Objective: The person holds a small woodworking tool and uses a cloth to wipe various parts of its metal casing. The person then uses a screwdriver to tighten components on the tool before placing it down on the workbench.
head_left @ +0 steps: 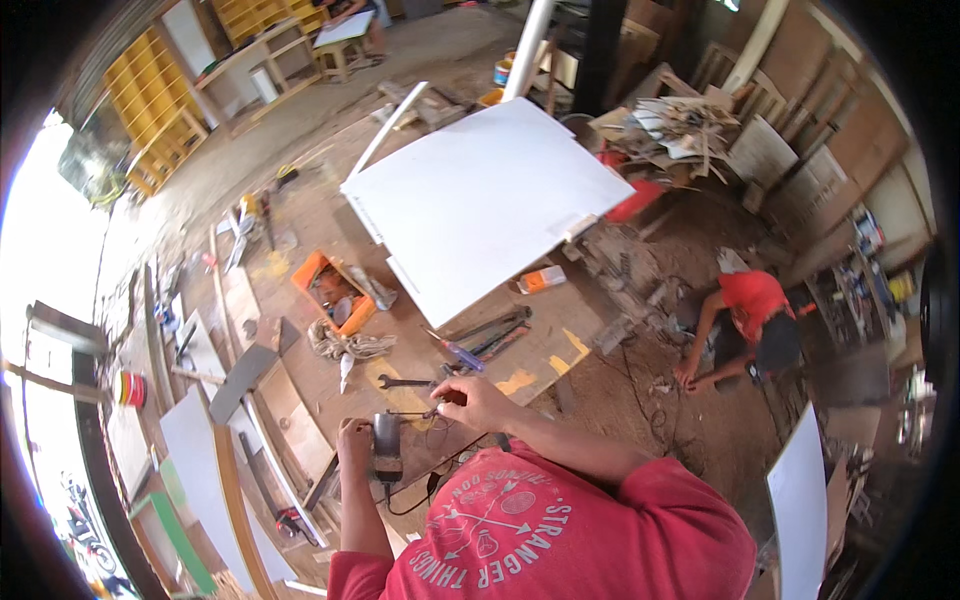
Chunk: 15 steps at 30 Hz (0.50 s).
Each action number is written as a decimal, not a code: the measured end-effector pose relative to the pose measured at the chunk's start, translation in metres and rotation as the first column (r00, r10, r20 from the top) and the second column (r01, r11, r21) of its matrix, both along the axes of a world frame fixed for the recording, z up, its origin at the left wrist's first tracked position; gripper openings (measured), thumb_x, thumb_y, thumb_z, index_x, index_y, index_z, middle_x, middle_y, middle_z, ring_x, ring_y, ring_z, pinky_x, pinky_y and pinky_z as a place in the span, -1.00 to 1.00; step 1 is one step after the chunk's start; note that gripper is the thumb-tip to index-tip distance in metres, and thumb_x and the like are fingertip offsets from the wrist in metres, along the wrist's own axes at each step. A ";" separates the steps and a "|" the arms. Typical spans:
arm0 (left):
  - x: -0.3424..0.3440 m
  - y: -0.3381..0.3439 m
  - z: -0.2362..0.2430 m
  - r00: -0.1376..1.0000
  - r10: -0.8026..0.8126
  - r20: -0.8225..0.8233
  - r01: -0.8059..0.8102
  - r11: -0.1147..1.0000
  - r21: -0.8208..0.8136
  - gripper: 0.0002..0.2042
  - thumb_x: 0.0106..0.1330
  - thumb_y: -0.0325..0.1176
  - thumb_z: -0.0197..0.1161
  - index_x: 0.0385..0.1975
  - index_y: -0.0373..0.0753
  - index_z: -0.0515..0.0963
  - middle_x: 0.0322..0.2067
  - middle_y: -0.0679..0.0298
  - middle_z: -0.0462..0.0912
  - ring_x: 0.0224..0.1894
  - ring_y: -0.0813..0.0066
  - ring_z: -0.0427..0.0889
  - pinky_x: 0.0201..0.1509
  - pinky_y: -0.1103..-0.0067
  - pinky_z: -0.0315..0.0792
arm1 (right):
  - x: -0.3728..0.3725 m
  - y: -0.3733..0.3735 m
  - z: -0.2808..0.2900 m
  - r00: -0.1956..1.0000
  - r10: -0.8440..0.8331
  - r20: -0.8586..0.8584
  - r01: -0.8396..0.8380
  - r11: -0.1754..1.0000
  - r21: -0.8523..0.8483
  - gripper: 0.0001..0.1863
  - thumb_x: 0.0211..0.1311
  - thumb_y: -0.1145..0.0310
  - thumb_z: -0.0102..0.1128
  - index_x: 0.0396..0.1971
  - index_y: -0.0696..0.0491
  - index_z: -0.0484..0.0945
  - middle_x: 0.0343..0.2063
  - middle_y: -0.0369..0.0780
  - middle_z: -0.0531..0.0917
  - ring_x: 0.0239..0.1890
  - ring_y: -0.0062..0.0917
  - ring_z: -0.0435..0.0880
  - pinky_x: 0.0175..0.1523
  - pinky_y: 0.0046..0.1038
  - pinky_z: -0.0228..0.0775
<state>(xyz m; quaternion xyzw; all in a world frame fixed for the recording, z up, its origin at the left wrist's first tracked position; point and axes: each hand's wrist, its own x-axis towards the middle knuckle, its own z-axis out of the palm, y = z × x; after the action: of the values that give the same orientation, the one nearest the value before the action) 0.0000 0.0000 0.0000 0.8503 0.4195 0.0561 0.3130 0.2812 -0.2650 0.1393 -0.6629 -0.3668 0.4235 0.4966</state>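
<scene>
My left hand (353,437) is closed beside a dark grey power tool (387,450) with a cord; what its fingers hold is unclear. My right hand (462,401) pinches a small metal piece at the end of a thin dark rod (410,413) just above the tool. A dark wrench (398,382), a purple-handled screwdriver (463,354) and long dark tools (500,330) lie on the worn plywood table (545,385). A large white board (487,205) rests on the table beyond them.
An orange bin (332,295), cloth (345,341) and orange container (540,280) sit nearby. A co-worker (750,315) in red crouches at right; another person (345,12) is at the back. Panels (205,480) stand left, a white sheet (795,500) lower right, scrap wood (680,130) behind.
</scene>
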 end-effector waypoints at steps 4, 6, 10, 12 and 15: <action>0.027 -0.031 0.013 0.990 0.133 0.048 -0.132 0.991 -0.033 -0.80 0.35 -0.40 0.41 -0.10 -0.32 0.74 -0.11 -0.05 0.79 -0.10 0.12 0.82 0.05 0.31 0.64 | 0.029 0.009 -0.003 1.000 0.022 0.021 -0.022 1.000 0.022 -0.67 0.39 0.27 0.39 0.05 0.11 0.74 -0.27 -0.26 0.80 -0.24 -0.60 0.74 -0.06 -0.44 0.60; 0.009 -0.012 0.030 0.959 0.228 0.169 -0.227 0.974 -0.025 -0.80 0.38 -0.41 0.41 -0.08 -0.35 0.72 -0.18 -0.02 0.81 -0.16 0.19 0.83 -0.07 0.39 0.66 | 0.019 0.031 -0.005 0.999 -0.008 0.039 0.005 0.997 0.078 -0.67 0.40 0.23 0.39 0.01 0.12 0.76 -0.35 -0.25 0.79 -0.29 -0.58 0.75 -0.11 -0.44 0.60; 0.043 -0.053 0.101 0.796 0.400 0.454 -0.056 0.796 -0.603 -0.81 0.51 -0.47 0.38 0.02 -0.41 0.67 -0.13 0.20 0.80 -0.09 0.52 0.77 0.05 0.55 0.65 | 0.017 0.042 0.006 0.999 0.001 -0.052 0.000 1.000 0.017 -0.66 0.42 0.24 0.38 0.07 0.12 0.74 -0.26 -0.25 0.83 -0.23 -0.62 0.76 -0.10 -0.46 0.61; 0.052 -0.091 0.140 0.781 0.428 0.455 0.051 0.682 -0.729 -0.78 0.52 -0.48 0.38 0.06 -0.41 0.65 -0.12 0.25 0.78 -0.09 0.54 0.76 0.10 0.57 0.64 | 0.006 0.044 -0.003 0.995 0.068 -0.073 -0.068 0.998 0.001 -0.68 0.44 0.30 0.37 0.08 0.12 0.73 -0.23 -0.27 0.82 -0.21 -0.65 0.75 -0.06 -0.48 0.62; 0.049 -0.122 0.139 0.708 0.516 0.482 0.102 0.601 -0.792 -0.78 0.55 -0.46 0.37 0.08 -0.38 0.63 -0.14 0.26 0.77 -0.09 0.54 0.76 0.09 0.56 0.65 | -0.012 0.049 -0.006 0.982 0.149 -0.115 -0.152 0.988 -0.011 -0.71 0.46 0.36 0.37 0.09 0.13 0.72 -0.17 -0.28 0.82 -0.14 -0.67 0.76 0.01 -0.51 0.63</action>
<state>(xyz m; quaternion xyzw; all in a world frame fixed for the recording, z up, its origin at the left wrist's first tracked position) 0.0494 -0.1217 0.1390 0.4892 0.3622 0.2123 0.7645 0.2691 -0.2158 0.1338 -0.6131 -0.3828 0.5005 0.4765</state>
